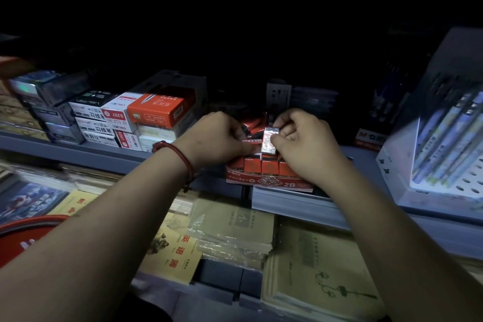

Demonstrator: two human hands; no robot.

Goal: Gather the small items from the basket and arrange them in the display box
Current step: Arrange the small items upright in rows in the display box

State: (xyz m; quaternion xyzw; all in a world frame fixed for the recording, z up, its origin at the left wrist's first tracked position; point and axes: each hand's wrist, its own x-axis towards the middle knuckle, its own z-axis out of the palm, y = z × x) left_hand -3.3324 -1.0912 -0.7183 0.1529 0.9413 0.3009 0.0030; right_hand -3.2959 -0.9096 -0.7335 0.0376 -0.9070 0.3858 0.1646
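Packet, small and silvery, pinched between thumb and fingertips of right hand, directly above the red display box at the shelf edge. Long axis near upright, matching the red packets standing in a row below. Left hand just beside, gripping a thin red-and-white piece, possibly another item edge-on. Basket low at left, well apart. Next, by judgement: packet straight down into that row, right hand nearer.
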